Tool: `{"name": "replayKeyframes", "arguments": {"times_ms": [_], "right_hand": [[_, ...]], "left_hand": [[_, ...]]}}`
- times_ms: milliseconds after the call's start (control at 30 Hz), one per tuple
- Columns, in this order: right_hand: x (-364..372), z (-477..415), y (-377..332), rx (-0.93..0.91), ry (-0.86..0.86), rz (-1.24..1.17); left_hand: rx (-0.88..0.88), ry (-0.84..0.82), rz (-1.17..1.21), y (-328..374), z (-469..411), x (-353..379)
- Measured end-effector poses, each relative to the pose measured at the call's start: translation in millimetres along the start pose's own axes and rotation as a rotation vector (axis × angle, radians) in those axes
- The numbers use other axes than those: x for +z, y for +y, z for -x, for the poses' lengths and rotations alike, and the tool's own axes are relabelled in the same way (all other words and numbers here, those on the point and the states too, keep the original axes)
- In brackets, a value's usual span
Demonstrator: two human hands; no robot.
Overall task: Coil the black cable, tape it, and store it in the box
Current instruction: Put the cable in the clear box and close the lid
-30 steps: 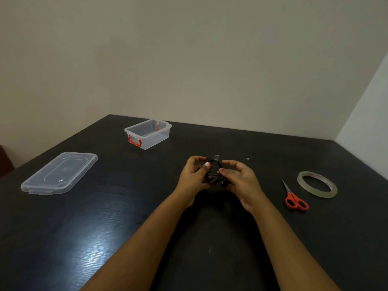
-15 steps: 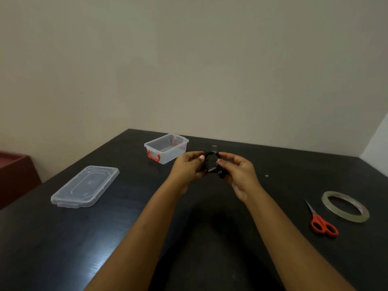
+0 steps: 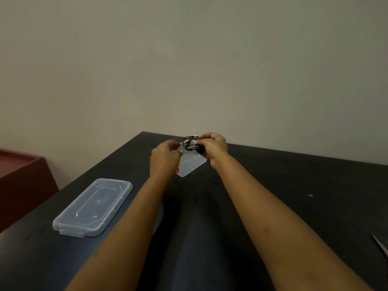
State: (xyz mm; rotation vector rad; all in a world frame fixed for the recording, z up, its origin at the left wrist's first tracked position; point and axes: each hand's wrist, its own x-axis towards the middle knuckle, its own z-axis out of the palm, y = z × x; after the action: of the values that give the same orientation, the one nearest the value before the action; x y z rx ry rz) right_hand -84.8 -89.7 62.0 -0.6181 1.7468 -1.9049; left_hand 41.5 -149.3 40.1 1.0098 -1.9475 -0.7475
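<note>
The right hand (image 3: 214, 147) pinches the small coiled black cable (image 3: 190, 143) directly above the clear plastic box (image 3: 192, 164); the left hand (image 3: 165, 157), loosely curled and holding nothing, hovers just beside it. Best lower the coil inside before releasing.

lid (image 3: 92, 207) left of box (image 3: 192, 164), both on table (image 3: 294, 185)

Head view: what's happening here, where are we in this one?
A person holds a coiled black cable in the right hand, pinched in the air above the clear box at the far side of the dark table. The left hand is beside it, fingers loose, apparently off the cable. The box lid lies apart to the left. The cable is not yet in the box.
</note>
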Motion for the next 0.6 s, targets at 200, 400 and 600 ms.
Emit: {"name": "replayKeyframes", "arguments": {"times_ms": [200, 400, 600], "right_hand": [[8, -22, 18, 0.057, 0.04, -0.029], [-7, -14, 10, 0.08, 0.047, -0.158], [-48, 26, -20, 0.026, 0.052, -0.185]], "left_hand": [[0.2, -0.134, -0.391, -28, 7, 28], [0.221, -0.023, -0.238, -19, 16, 23], [0.306, -0.088, -0.151, 4, 52, 10]]}}
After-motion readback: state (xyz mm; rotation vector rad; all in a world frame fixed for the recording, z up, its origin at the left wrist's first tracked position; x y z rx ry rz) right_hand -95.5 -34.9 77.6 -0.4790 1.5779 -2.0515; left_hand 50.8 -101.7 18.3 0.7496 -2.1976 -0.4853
